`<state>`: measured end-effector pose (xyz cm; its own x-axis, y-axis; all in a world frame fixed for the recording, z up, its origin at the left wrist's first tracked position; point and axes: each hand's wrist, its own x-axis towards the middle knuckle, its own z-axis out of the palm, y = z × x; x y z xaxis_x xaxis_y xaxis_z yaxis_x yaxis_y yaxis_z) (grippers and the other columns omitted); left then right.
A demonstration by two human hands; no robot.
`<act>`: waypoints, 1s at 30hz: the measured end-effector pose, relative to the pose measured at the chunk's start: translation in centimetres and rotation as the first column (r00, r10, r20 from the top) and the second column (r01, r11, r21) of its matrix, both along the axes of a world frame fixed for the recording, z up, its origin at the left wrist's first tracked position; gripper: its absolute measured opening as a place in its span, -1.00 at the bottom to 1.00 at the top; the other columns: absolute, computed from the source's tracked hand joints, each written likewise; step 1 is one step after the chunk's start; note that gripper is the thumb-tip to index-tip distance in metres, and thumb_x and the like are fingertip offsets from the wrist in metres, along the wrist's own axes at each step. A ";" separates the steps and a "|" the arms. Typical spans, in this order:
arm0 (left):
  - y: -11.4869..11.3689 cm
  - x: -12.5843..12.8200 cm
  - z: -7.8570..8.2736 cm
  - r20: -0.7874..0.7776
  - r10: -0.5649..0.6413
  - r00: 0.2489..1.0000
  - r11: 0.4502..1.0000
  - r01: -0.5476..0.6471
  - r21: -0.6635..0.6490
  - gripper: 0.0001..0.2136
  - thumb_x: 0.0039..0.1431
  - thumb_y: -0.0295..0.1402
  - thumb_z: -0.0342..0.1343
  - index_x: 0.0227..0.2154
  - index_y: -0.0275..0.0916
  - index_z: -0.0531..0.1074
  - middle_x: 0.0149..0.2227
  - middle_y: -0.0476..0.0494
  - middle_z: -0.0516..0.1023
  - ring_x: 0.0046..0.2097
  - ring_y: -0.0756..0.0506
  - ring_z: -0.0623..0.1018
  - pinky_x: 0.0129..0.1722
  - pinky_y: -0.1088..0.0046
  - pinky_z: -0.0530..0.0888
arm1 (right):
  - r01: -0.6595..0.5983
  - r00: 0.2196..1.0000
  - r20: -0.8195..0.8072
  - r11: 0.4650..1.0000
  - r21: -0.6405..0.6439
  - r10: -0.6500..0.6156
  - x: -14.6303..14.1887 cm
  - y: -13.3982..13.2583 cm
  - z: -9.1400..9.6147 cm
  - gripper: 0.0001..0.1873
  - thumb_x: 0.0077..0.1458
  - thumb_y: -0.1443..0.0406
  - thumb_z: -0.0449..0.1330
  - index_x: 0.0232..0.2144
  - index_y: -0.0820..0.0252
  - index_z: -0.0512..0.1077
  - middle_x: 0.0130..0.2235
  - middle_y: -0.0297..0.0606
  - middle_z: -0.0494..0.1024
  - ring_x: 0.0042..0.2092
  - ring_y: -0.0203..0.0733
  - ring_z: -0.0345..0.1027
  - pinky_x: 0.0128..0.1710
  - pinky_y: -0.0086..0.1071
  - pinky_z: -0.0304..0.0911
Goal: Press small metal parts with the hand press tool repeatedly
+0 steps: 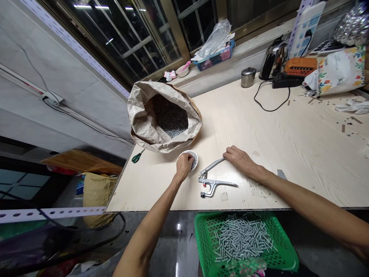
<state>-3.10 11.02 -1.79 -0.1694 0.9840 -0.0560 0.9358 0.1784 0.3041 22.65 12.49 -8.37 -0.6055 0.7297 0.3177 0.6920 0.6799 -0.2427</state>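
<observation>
My left hand (pixel 184 166) reaches into a small white bowl (pixel 196 157) of small shiny metal pieces. Its fingers are pinched together, and what they hold, if anything, is hidden. My right hand (pixel 240 160) grips the end of the upper handle of silver snap-fastener pliers (pixel 215 182). The pliers lie on the table with handles spread, showing a spring and a red tip near the jaws. Behind the bowl stands an open paper-like sack (pixel 141 129) holding many small dark and shiny pieces. A green basket (pixel 284 246) below the table edge contains many short metal rods (pixel 242 236).
Green-handled scissors (pixel 137 157) lie left of the bowl. At the table's back right are a metal canister (pixel 248 77), a kettle (pixel 273 59), an orange battery (pixel 300 67) with a black cable, and a flowered bag (pixel 341 71). A blue basket (pixel 215 59) sits on the windowsill.
</observation>
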 end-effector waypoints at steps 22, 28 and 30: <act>-4.4 0.3 3.7 0.898 0.255 0.358 0.963 -0.181 -0.201 -0.63 -0.23 -0.21 0.37 -0.42 -0.36 0.43 -0.49 -0.07 0.53 -0.51 0.04 0.49 -0.47 0.53 0.46 | -0.263 0.780 -0.625 0.912 -0.316 0.008 -6.4 -1.1 7.7 -0.78 0.24 0.26 0.08 -0.13 0.20 0.44 -0.18 -0.19 0.52 -0.20 -0.23 0.37 -0.16 -0.31 0.25; -5.7 1.2 4.5 0.942 0.184 0.282 0.977 -0.160 -0.142 -0.58 -0.29 -0.22 0.41 -0.37 -0.35 0.45 -0.46 -0.05 0.54 -0.48 0.05 0.49 -0.39 0.51 0.45 | -0.339 0.677 -0.728 0.833 -0.437 -0.106 -10.4 -1.7 8.4 -0.85 0.15 0.30 0.10 -0.45 0.21 0.40 -0.45 -0.36 0.47 -0.40 -0.32 0.31 -0.37 -0.42 0.18; -6.0 1.0 4.3 0.938 0.138 0.318 0.980 -0.181 -0.083 -0.59 -0.29 -0.21 0.41 -0.39 -0.35 0.46 -0.47 -0.03 0.53 -0.49 0.06 0.48 -0.40 0.51 0.44 | -0.367 0.663 -0.741 0.818 -0.443 -0.104 -10.5 -2.0 8.3 -0.87 0.14 0.31 0.09 -0.42 0.20 0.40 -0.44 -0.36 0.47 -0.41 -0.33 0.31 -0.37 -0.42 0.18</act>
